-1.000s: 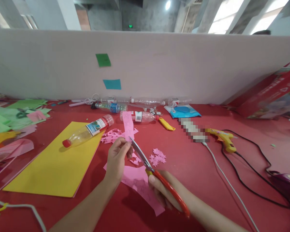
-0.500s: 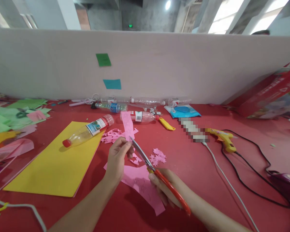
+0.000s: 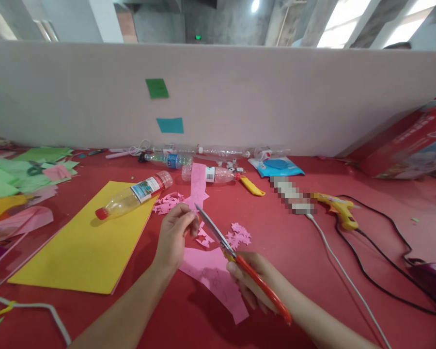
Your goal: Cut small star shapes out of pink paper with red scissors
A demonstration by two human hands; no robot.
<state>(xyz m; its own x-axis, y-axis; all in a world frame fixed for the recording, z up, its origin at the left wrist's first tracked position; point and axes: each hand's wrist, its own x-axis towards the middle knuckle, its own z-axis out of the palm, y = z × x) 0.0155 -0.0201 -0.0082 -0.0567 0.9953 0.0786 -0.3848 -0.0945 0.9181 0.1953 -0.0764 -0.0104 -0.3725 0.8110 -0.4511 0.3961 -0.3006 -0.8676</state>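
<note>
Single view, from wearer's head, above near side of red table point(image 3: 298, 286). Faces forward, tilted down. Wide: light partition point(image 3: 261, 97) spans upper frame, room beyond shows along top edge, table fills lower half. Left hand point(image 3: 176, 230) and right hand point(image 3: 256, 278) close, around lower centre; forearms point(image 3: 123, 310) enter from lower left and lower right corners.

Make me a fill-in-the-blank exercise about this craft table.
The scissors are held in the person's ____ hand.
A bottle lies partly on a large ____ sheet.
On the pale partition, the paper piece above the blue one is ____.
Missing words, in order: right; yellow; green.
</note>
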